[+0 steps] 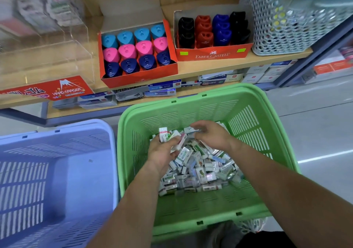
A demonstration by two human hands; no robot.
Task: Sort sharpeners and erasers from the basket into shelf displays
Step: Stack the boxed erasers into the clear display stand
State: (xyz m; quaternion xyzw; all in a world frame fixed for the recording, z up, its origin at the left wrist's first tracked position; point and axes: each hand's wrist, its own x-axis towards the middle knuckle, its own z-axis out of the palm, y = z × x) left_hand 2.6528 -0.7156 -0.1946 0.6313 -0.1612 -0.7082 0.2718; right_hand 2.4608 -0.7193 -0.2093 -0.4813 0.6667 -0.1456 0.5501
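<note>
A green basket (191, 102) sits on the floor below the shelf, holding a heap of small wrapped erasers (198, 171). My left hand (162, 152) is inside it and grips a few erasers (170, 136) bunched together. My right hand (212, 135) hovers over the pile beside it, fingers curled and pinching one eraser (191, 129). On the shelf stand two red display boxes of sharpeners: one with light blue, pink and navy sharpeners (136, 51), one with black, red and blue ones (213, 30). A clear acrylic eraser display (47, 56) with a red "Hard Eraser" label stands at the left.
A blue basket (57, 171) stands to the left of the green one. A pale mesh basket (286, 18) sits on the shelf at the right. Boxed stock fills the lower shelf (172, 89). Grey floor lies to the right.
</note>
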